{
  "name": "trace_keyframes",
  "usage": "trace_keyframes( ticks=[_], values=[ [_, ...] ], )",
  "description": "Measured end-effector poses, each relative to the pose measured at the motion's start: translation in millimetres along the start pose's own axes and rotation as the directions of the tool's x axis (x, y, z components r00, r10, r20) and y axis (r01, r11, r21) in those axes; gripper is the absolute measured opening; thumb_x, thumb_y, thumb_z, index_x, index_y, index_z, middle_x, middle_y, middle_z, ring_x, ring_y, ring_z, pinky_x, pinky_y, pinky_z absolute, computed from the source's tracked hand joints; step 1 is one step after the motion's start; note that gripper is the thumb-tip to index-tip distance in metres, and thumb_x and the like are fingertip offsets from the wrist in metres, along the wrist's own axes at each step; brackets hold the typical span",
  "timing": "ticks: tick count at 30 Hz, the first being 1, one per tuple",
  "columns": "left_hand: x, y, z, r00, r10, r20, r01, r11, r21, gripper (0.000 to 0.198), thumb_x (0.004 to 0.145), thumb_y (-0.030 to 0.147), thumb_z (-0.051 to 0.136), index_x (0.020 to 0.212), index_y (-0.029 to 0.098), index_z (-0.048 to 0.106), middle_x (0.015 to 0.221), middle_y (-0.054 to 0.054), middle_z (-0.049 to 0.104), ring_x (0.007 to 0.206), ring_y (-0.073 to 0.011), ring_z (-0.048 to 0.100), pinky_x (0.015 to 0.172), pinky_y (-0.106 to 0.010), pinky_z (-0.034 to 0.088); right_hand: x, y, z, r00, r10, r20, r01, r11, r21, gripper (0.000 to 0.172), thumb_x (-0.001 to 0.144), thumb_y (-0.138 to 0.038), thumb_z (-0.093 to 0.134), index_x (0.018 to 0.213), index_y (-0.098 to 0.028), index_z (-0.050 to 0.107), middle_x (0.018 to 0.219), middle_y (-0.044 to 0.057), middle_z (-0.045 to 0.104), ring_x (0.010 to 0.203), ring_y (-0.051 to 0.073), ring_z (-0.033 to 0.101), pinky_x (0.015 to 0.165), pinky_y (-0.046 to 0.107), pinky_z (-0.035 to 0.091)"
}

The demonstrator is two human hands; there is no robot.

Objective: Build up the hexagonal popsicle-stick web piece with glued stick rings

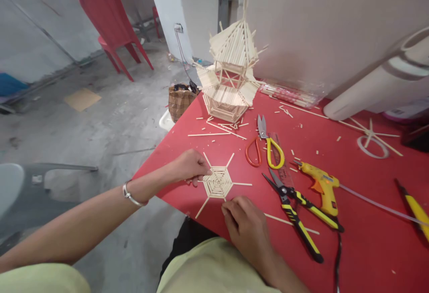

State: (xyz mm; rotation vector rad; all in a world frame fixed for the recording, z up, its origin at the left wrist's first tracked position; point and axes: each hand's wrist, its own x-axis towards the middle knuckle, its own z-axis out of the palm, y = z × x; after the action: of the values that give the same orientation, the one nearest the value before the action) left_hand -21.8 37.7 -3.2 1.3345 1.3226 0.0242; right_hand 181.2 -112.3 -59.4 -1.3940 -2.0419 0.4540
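Observation:
A web-like hexagon of thin wooden sticks (217,183) lies flat on the red table (187,154), with several spokes reaching outward. My left hand (192,166), a silver bangle on its wrist, is at the left side of the hexagon, fingers closed at its edge around something too small to make out. At the lower right edge rests my right hand (246,221), its fingers bent and pressed together near the end of a spoke. Whatever its fingertips hold, if anything, is hidden.
Behind stands a stick pagoda (231,69). To the right are scissors (262,134), black-and-yellow pliers (284,192), a yellow glue gun (321,181) with its cord, a ruler (280,159) and loose sticks. A large tube (368,87) leans at the back right.

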Motion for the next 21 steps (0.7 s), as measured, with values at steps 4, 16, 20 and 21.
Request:
trace_keyframes(
  ticks=[4,16,20,21],
  values=[
    [0.9,-1.1,0.2,1.0,0.013,-0.007,-0.013,1.0,0.013,0.03,0.071,0.035,0.074,0.055,0.015,0.059,0.045,0.001,0.057,0.038,-0.0103,0.056,0.037,-0.019,0.04,-1.1,0.9,2.0,1.0,0.005,-0.007,-0.005,1.0,0.002,0.016,0.097,-0.02,0.051,0.088,-0.021,0.064,0.077,0.003,0.058,0.073,0.015,0.054,0.066,0.028,0.038],
    [0.8,-5.2,-4.0,0.998,0.008,0.055,-0.01,0.999,0.04,0.021,0.073,0.026,0.062,0.055,0.015,0.06,0.051,-0.001,0.062,0.042,-0.0109,0.058,0.04,-0.019,0.042,-1.0,0.8,0.8,0.999,0.028,0.044,-0.029,0.999,0.025,0.018,0.098,-0.02,0.048,0.09,-0.021,0.064,0.079,0.003,0.058,0.076,0.016,0.055,0.067,0.029,0.038],
    [2.4,-3.6,-5.9,0.997,-0.004,0.078,0.003,1.0,0.02,0.016,0.071,0.025,0.063,0.059,0.015,0.062,0.052,-0.001,0.063,0.042,-0.0118,0.059,0.04,-0.02,0.043,-1.6,1.4,1.1,0.998,0.035,0.055,-0.037,0.999,0.03,0.017,0.098,-0.021,0.049,0.091,-0.021,0.064,0.081,0.003,0.058,0.077,0.016,0.055,0.068,0.03,0.038],
    [2.9,-2.7,-6.0,0.997,-0.004,0.079,0.003,1.0,0.017,0.015,0.071,0.025,0.063,0.059,0.015,0.061,0.052,-0.001,0.062,0.042,-0.0116,0.058,0.039,-0.02,0.042,-1.5,1.4,1.0,0.998,0.035,0.053,-0.037,0.999,0.034,0.016,0.098,-0.021,0.049,0.09,-0.021,0.064,0.081,0.003,0.058,0.077,0.016,0.055,0.068,0.03,0.038]
  ],
)
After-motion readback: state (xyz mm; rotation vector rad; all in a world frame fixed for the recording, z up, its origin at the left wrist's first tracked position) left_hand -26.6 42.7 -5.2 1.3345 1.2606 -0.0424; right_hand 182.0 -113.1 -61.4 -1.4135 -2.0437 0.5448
